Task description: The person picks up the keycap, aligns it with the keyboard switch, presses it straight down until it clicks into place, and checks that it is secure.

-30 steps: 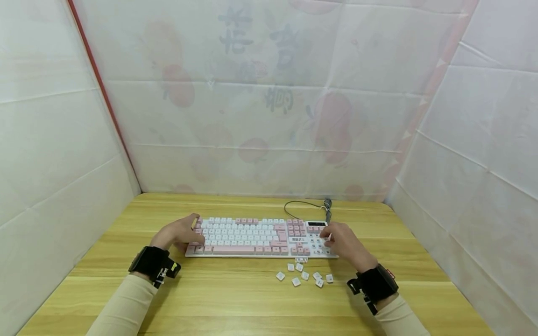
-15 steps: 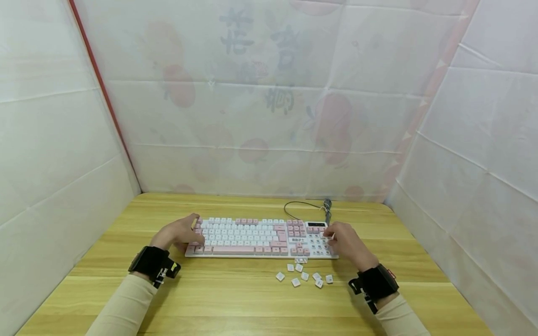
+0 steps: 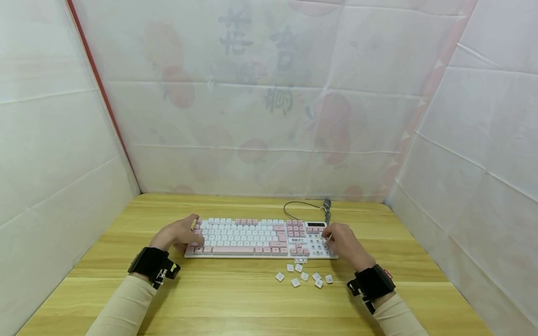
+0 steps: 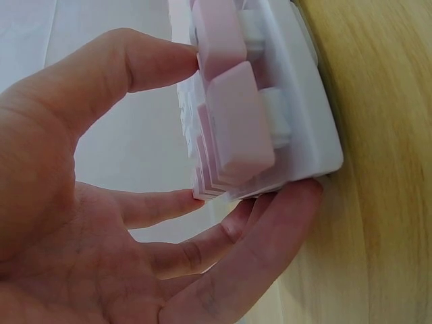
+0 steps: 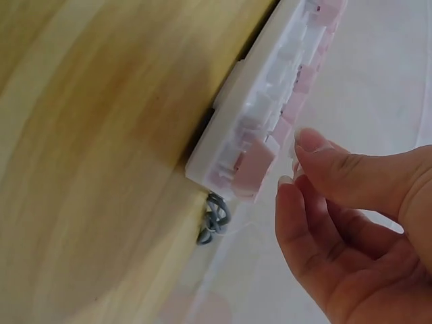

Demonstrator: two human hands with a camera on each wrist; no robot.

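Observation:
A white and pink keyboard lies on the wooden table. My left hand holds its left end, the thumb on a pink key and other fingers along the side and corner. Over the number pad at the right end, my right hand pinches a small white keycap between thumb and index finger, mostly hidden by the fingertips. In the right wrist view, those fingertips are beside the pink keys. Bare switches show in the number pad. Several loose white keycaps lie in front of the keyboard.
A grey cable, tied in a bundle, lies behind the keyboard's right end. One wider whitish piece sits at the front edge. Pale printed cloth hangs behind the table and along both sides.
My right fingers shift slightly over the number pad, away to the right and then back, and the white keycap shows between them again. The left hand and the loose keycaps stay put.

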